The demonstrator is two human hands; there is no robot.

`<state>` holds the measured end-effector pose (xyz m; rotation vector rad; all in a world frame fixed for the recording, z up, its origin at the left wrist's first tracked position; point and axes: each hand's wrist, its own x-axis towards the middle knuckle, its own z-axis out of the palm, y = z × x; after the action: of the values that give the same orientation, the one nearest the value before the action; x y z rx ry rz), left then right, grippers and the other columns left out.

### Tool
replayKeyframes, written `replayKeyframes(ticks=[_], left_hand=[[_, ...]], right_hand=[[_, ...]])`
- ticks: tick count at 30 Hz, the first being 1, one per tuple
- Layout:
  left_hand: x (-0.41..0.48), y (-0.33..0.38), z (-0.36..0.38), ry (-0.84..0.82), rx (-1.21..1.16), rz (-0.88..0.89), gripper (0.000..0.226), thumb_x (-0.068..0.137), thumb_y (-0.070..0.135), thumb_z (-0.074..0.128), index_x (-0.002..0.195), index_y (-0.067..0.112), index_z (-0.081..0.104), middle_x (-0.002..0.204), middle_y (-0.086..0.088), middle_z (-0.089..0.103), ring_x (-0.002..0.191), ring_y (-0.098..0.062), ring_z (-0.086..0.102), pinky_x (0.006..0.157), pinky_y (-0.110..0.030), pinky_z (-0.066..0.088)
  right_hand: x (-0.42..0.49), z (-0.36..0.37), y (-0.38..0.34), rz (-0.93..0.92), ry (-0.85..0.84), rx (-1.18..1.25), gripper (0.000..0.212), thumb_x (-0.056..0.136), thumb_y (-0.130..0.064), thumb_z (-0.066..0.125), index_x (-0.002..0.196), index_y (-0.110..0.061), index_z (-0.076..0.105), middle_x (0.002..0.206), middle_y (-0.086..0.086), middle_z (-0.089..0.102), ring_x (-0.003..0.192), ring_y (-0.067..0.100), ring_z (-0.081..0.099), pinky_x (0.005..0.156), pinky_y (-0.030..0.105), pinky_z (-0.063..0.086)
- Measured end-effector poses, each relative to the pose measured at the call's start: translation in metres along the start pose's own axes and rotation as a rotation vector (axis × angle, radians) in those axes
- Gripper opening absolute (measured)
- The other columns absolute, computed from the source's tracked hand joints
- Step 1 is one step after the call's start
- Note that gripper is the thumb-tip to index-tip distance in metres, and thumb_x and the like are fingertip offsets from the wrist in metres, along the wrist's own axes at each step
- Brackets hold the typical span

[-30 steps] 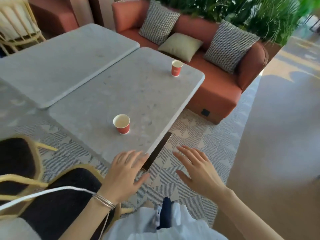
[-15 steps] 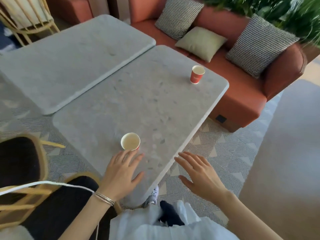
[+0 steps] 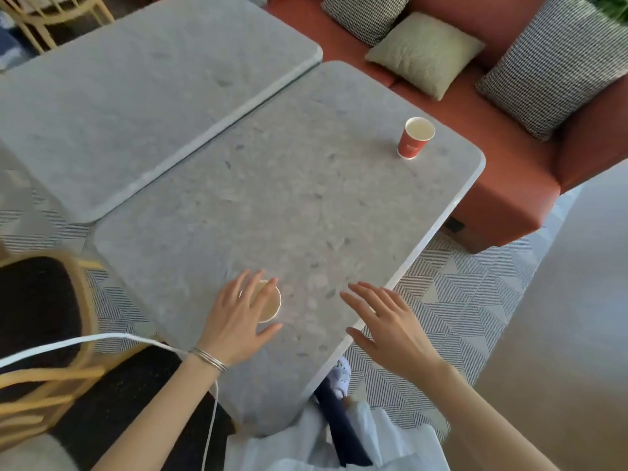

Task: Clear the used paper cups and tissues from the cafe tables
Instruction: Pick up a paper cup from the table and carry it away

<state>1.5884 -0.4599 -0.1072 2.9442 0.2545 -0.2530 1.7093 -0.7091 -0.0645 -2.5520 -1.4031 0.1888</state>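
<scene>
L hand (image 3: 238,314) is now over the near paper cup (image 3: 271,309). Its fingers lie spread and fairly straight across the mouth, thumb out sideways on the cup's near side, so it's a wide grip w/ nothing clamped yet. Can't tell if the fingertips touch the rim or hover just above it.

A sec ago that hand was short of the table (image 3: 306,198) edge, cup well ahead of it. Half a sec ago the fingertips were just short of the rim. The reach has closed: the cup now sits upright right under the fingers and is mostly hidden by them. Only its right-side rim and pale inside show.

R hand (image 3: 387,317) is near the L one, to its right, over the table's edge. Its fingers are straight and spread, holding nothing, same as before.

For the task: approach to cup no. 1 looks done. Next is prob. curling the fingers round the rim or wall & lifting. It's light paper, so a hard top-down squeeze could crush or tip it. Contents unclear.

The 2nd cup (image 3: 416,137), red and upright, stands well apart from both hands. It's far ahead & right of the R hand, nr the corner by the sofa (image 3: 509,185), and not yet dealt with. No tissues in shot. The other table (image 3: 136,96) lies ahead-left of the L hand.
</scene>
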Motion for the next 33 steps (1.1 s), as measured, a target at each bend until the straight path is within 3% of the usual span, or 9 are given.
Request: replayKeyframes(ticks=[3, 6, 8, 16, 27, 33], left_hand=[[0.006, -0.001, 0.011, -0.052, -0.01, -0.009, 0.077, 0.075, 0.062, 0.051, 0.135, 0.015, 0.045, 0.136, -0.014, 0.049, 0.124, -0.037, 0.046, 0.092, -0.048, 0.045], [0.012, 0.002, 0.018, -0.059, -0.063, 0.004, 0.078, 0.067, 0.051, 0.074, 0.131, 0.013, 0.05, 0.132, -0.014, 0.052, 0.117, -0.037, 0.051, 0.086, -0.048, 0.049], [0.015, 0.003, 0.021, -0.035, -0.081, 0.023, 0.074, 0.065, 0.045, 0.078, 0.127, 0.012, 0.054, 0.128, -0.014, 0.055, 0.112, -0.036, 0.055, 0.082, -0.046, 0.052], [0.026, 0.003, 0.012, 0.101, -0.141, 0.117, 0.061, 0.061, 0.033, 0.082, 0.114, 0.013, 0.063, 0.114, -0.008, 0.063, 0.097, -0.03, 0.061, 0.074, -0.038, 0.055], [0.018, 0.016, -0.017, 0.201, -0.114, 0.177, 0.06, 0.064, 0.036, 0.08, 0.116, 0.013, 0.061, 0.117, -0.006, 0.061, 0.103, -0.028, 0.059, 0.075, -0.038, 0.054], [0.005, 0.044, -0.019, 0.22, -0.098, 0.123, 0.058, 0.063, 0.038, 0.08, 0.114, 0.014, 0.063, 0.117, -0.005, 0.062, 0.104, -0.027, 0.059, 0.075, -0.036, 0.054]], right_hand=[[0.006, 0.005, 0.008, -0.006, -0.037, 0.002, 0.051, 0.085, -0.037, 0.063, 0.129, -0.015, 0.052, 0.133, 0.005, 0.054, 0.125, 0.023, 0.048, 0.101, 0.044, 0.042], [0.009, 0.006, 0.016, 0.002, -0.055, 0.01, 0.052, 0.085, -0.037, 0.062, 0.13, -0.015, 0.051, 0.134, 0.005, 0.053, 0.126, 0.023, 0.047, 0.102, 0.044, 0.041], [0.011, 0.006, 0.019, 0.006, -0.065, 0.003, 0.052, 0.084, -0.037, 0.063, 0.129, -0.014, 0.051, 0.133, 0.005, 0.053, 0.125, 0.023, 0.047, 0.101, 0.044, 0.042], [0.016, 0.004, 0.018, -0.003, -0.102, -0.002, 0.051, 0.086, -0.037, 0.06, 0.131, -0.015, 0.05, 0.135, 0.005, 0.051, 0.127, 0.023, 0.045, 0.102, 0.044, 0.041], [0.021, -0.007, 0.015, -0.005, -0.046, -0.009, 0.053, 0.085, -0.036, 0.063, 0.131, -0.015, 0.049, 0.135, 0.005, 0.052, 0.126, 0.023, 0.046, 0.101, 0.044, 0.041], [0.016, -0.008, 0.029, -0.075, -0.057, 0.003, 0.053, 0.087, -0.038, 0.06, 0.134, -0.016, 0.047, 0.137, 0.004, 0.049, 0.129, 0.022, 0.042, 0.104, 0.044, 0.038]])
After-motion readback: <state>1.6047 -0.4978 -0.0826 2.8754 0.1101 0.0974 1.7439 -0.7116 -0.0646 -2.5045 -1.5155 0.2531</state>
